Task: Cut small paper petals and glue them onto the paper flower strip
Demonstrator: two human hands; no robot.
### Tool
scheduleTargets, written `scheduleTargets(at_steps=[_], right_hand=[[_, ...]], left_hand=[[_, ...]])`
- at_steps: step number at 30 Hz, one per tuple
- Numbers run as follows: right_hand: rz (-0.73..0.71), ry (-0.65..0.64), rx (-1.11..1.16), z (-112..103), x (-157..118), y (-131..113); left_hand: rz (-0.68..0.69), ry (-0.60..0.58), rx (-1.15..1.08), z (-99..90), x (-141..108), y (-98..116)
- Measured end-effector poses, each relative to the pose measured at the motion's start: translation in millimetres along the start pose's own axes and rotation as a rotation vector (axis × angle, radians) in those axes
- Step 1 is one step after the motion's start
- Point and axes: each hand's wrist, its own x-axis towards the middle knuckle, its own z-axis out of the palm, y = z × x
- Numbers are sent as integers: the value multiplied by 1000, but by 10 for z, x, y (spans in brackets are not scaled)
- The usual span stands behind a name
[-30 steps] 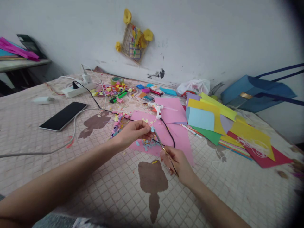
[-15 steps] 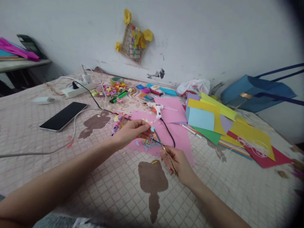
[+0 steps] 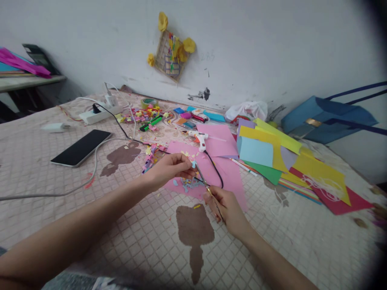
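My left hand, thumb and fingers pinched, holds a small light blue piece of paper. From the lower right my right hand is closed round slim metal scissors, seen nearly edge-on. Their tip is at the blue piece, and whether the blades are parted is too small to tell. Below both hands lies a pink sheet with light blue paper scraps and pale yellow bits. A white glue gun rests on the pink paper just beyond my fingers.
A phone and a white cable lie left, near a power strip. Curled paper pieces and a green cutter are at the back. Coloured sheets and a blue bag stand right. The glue gun's black cord loops beside my right hand.
My left hand has shifted very slightly, along with the blue piece. The scissors stay with their tip at it; the rest looks the same.
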Motion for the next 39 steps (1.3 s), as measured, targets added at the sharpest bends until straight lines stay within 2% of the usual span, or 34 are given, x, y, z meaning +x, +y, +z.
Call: scheduleTargets(at_steps=[4, 10, 19, 24, 27, 32, 39], right_hand=[[-5, 2, -12, 0, 3, 11], [-16, 9, -34, 0, -1, 22], [-46, 17, -78, -6, 23, 63], [-45, 12, -76, -15, 11, 61], [-21, -15, -20, -18, 4, 51], [101, -101, 146, -30, 4, 60], [125, -201, 300, -59, -10, 79]], left_hand=[[12, 16, 13, -16, 7, 6], [-43, 7, 40, 0, -4, 3], [23, 9, 54, -24, 5, -9], [16, 6, 77, -44, 10, 28], [-2, -11, 59, -47, 0, 60], [-38, -45, 0, -58, -7, 89], [-98, -75, -34, -68, -1, 93]])
